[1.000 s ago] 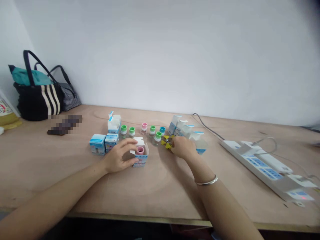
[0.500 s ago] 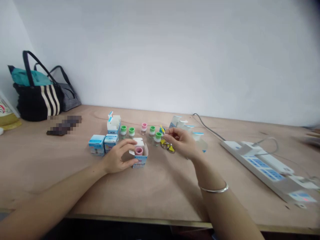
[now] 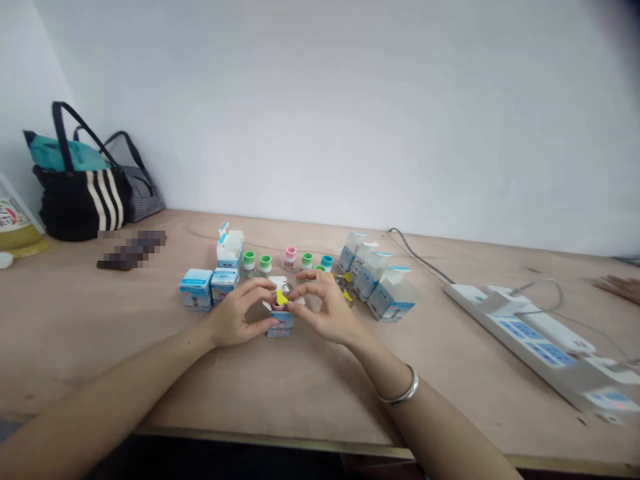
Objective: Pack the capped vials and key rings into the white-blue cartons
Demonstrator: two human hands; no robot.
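An open white-and-blue carton (image 3: 280, 325) stands on the plywood table (image 3: 120, 333), with a pink-capped bottle (image 3: 277, 308) inside it. My left hand (image 3: 237, 310) grips the carton from the left. My right hand (image 3: 323, 307) comes in from the right, its fingertips pinching a small yellow piece (image 3: 282, 298) just above the carton. A small metal part (image 3: 287, 288) shows beside that piece. Further yellow-and-metal pieces (image 3: 345, 287) lie on the table to the right, partly hidden behind my right hand.
Small bottles (image 3: 265, 265) with green, pink and blue caps stand in a row behind my hands. Cartons (image 3: 380, 283) flank them on both sides. A white power strip (image 3: 535, 340) lies to the right, and bags (image 3: 80, 193) stand at the back left. Another person's hand (image 3: 619, 289) enters at the far right.
My right hand has moved left from beside the bottles to above the carton, with the yellow piece in its fingers. The cartons on the right now show fully. My left hand stays on the carton.
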